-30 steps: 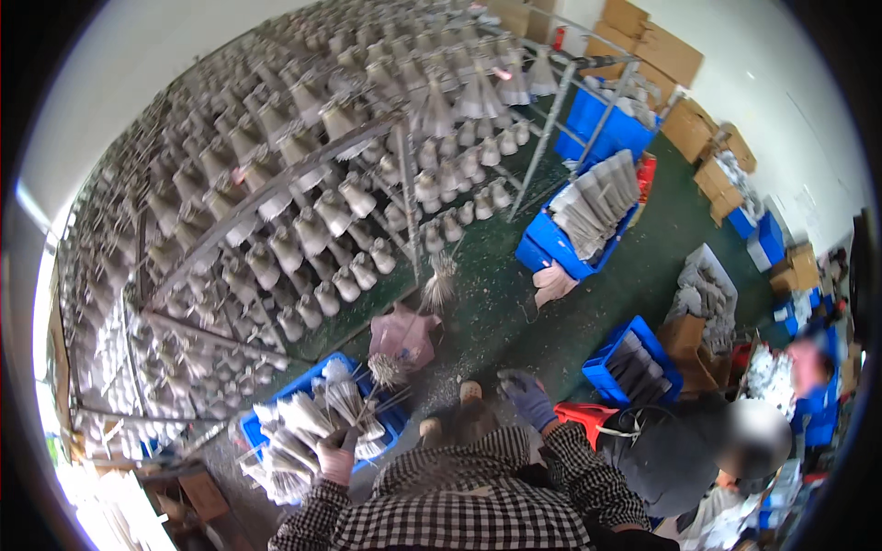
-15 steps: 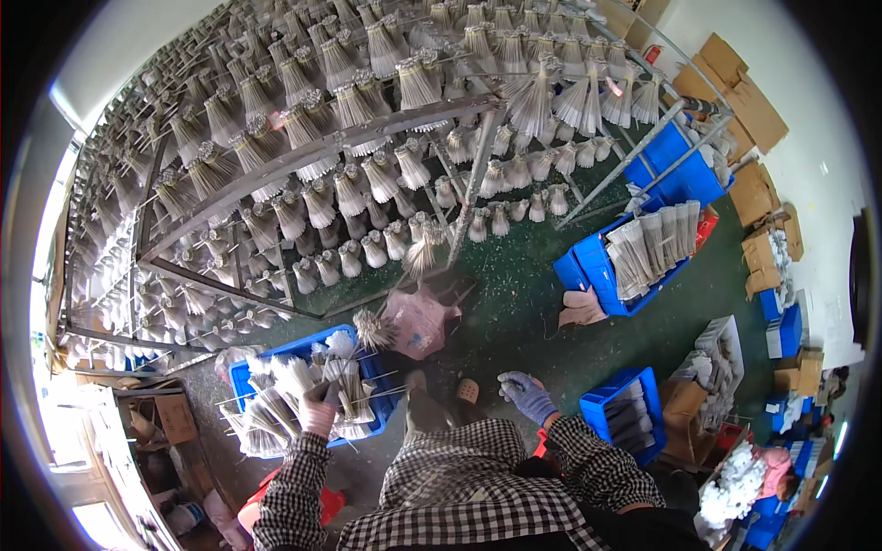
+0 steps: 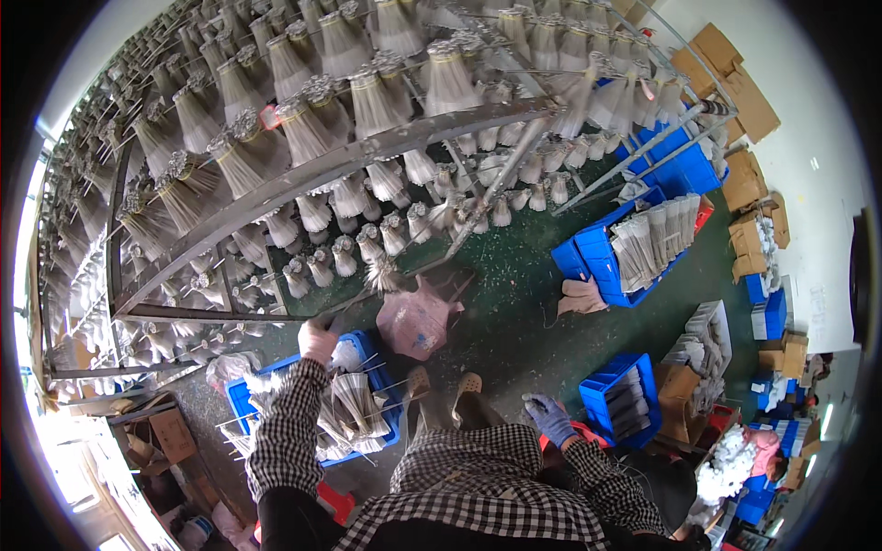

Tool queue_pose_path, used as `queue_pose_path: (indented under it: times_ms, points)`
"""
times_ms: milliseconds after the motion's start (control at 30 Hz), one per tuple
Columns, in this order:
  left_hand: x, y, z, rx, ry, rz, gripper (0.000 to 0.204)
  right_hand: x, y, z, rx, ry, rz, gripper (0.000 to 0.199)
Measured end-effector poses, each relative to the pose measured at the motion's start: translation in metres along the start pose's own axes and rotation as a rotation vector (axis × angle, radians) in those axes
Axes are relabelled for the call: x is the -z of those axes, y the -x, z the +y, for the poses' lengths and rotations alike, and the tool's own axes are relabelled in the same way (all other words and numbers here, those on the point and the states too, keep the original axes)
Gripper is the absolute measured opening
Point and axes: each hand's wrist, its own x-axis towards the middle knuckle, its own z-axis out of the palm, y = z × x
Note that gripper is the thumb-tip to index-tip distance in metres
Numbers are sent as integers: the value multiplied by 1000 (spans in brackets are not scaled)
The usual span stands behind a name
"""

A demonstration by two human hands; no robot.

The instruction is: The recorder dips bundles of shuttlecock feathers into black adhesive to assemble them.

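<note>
My left hand (image 3: 318,340), in a pale glove, reaches forward over the far edge of a blue crate (image 3: 397,424), close to the rack's lower bar. Its fingers look closed, but what they grip is hidden. A bundle of thin pale strips (image 3: 382,275) shows just beyond it; whether the hand is linked to it I cannot tell. Inside the crate lie bundles of thin grey-white sticks (image 3: 354,404). My right hand (image 3: 549,418), in a purplish glove, hovers empty at my right side with its fingers loosely apart, near a red stool-like object (image 3: 588,432).
A metal rack (image 3: 340,158) hung with rows of bundles fills the far left. A pink plastic bag (image 3: 418,321) lies on the green floor. Blue crates (image 3: 597,266) of bundles stand at right, with cardboard boxes (image 3: 675,399) beyond. Another person in pink (image 3: 763,455) is at lower right.
My left hand has moved forward from the sticks in the crate toward the rack. The right hand has shifted slightly right and nearer. My view has turned, and the rack looks closer.
</note>
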Motion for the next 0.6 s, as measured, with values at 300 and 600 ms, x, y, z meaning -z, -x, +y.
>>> queue_pose_path:
  times_ms: [300, 600]
  points:
    - [40, -64, 46, -316, -461, 146, 31, -17, 2, -40, 82, 162, 0, 21]
    - [40, -124, 45, -251, -614, 63, 32, -17, -16, -44, 57, 121, -57, 21]
